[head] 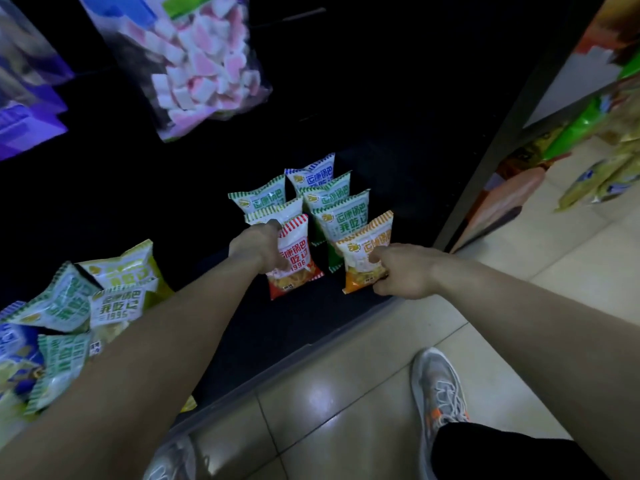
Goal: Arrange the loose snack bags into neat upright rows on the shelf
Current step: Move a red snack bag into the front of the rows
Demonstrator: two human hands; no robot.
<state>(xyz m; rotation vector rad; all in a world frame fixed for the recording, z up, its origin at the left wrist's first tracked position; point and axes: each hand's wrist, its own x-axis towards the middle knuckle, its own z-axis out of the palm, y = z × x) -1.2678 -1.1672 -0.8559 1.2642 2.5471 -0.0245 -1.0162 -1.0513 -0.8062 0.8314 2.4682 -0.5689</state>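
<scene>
On the dark bottom shelf (242, 327), small snack bags stand upright in two rows. My left hand (258, 247) grips the red-striped bag (298, 251) at the front of the left row. My right hand (401, 270) pinches the orange-striped bag (370, 240) at the front of the right row. Behind them stand green-striped bags (343, 214) and a blue-striped bag (311, 171) at the back. A loose pile of green, yellow and blue bags (69, 317) lies on the shelf at the left.
A hanging bag of pink and white marshmallows (201, 64) is above the rows. Purple packs (24, 109) hang at the upper left. A neighbouring shelf unit with green and yellow packs (588, 140) stands at the right. Tiled floor (346, 393) and my shoes (440, 386) are below.
</scene>
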